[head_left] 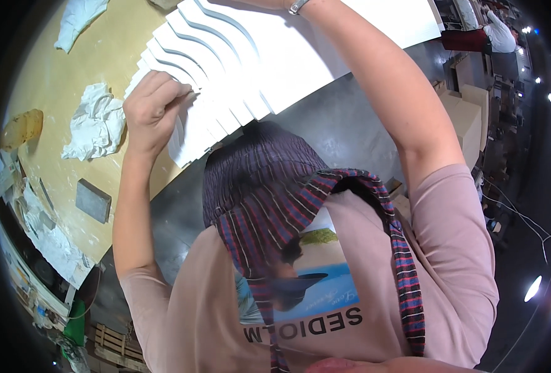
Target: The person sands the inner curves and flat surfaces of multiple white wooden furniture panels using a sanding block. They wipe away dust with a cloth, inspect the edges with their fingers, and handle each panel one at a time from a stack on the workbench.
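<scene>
A fanned stack of large white sheets [288,56] lies across the table, its layered edges bending in waves toward the left. My left hand [154,109] is closed in a pinch at those left edges. A small dark bit shows at its fingertips, too small to name. Along the top rim of the head view, my right hand [266,3] rests over the sheets, with a metal-banded watch [296,6] at the wrist. Its fingers are mostly cut off by the picture's edge.
Crumpled white cloths [95,121] lie on the yellowish tabletop [45,102], left of my hand. Nearby are a grey block [93,200] and an amber-coloured lump [22,129]. Cardboard boxes [462,121] stand at right; another person [496,34] is farther off.
</scene>
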`<state>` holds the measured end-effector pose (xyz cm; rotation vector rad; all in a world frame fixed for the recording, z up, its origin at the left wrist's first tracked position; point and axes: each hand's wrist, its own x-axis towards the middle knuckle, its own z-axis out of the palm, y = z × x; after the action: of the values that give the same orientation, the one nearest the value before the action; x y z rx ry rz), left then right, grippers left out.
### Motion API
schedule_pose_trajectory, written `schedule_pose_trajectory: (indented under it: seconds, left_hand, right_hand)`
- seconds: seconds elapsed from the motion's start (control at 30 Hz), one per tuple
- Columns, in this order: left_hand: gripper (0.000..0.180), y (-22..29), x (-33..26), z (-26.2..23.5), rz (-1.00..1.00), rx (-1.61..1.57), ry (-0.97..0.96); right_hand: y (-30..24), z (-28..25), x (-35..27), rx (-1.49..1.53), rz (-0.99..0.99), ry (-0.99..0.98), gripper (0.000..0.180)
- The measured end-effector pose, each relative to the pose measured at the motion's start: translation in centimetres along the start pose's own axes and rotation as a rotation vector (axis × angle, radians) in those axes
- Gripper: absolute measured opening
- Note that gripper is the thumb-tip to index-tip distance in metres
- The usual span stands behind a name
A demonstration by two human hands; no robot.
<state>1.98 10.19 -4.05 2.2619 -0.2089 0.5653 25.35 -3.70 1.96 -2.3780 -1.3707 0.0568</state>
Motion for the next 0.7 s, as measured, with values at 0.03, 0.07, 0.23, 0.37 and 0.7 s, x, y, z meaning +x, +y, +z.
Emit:
schedule_pose_trajectory:
  seconds: [0.03,0.07,0.23,0.37,0.7]
  left_hand:
    - [0.016,-0.2,-0.1,0.0,0.026,0.048,-0.023]
    - [0.016,0.0,-0.5,0.1,0.028,0.048,-0.021]
    - [0.016,0.8,-1.7,-0.8,0.102,-0.008,-0.149]
    - [0.016,0.6,-0.6,-0.4,0.074,0.053,-0.06]
    - [0.018,1.0,0.1,-0.8,0.129,0.102,-0.114]
  right_hand:
    - [0.0,-0.2,0.0,-0.023,0.0,-0.004,0.055]
    - [0.0,-0.4,0.1,-0.046,0.0,-0.008,0.056]
    - [0.5,-0.5,0.4,-0.093,0.033,-0.039,0.055]
    - [0.1,-0.1,0.1,-0.045,0.005,0.0,0.052]
    - [0.1,-0.3,0.2,-0.062,-0.007,-0.029,0.053]
